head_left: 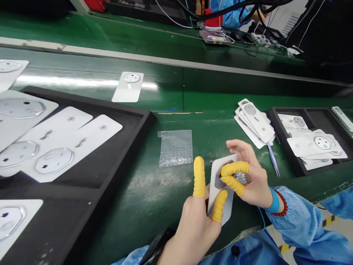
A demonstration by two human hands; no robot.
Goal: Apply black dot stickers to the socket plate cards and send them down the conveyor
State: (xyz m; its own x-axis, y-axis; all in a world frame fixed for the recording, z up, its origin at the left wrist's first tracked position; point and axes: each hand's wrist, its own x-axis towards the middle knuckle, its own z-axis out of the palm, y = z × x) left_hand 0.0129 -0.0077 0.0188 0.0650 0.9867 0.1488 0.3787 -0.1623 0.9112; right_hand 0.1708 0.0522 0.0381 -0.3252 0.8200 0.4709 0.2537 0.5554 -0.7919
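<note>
My left hand (194,221) holds a white rounded-corner panel (227,211) tilted upright near the table's front edge. Its thumb lies on the panel's face, and the index finger sticks up, both in yellow finger cots. My right hand (252,176), also with yellow cots, is closed in a pinch at the grey rounded recess in the panel's upper part. Whatever lies between those fingertips is hidden. A bit of bubbled clear plastic (241,178) shows beside the right fingers. Left of the hands, a bubble-wrap pouch (176,148) lies flat on the green table.
Several similar panels (255,119) are stacked beyond my right hand, with purple tweezers (273,160) beside them. Black trays with panels stand at the right (299,167) and left (118,162). A single panel (128,90) lies farther back. Another person's blue sleeve (231,14) shows across the bench.
</note>
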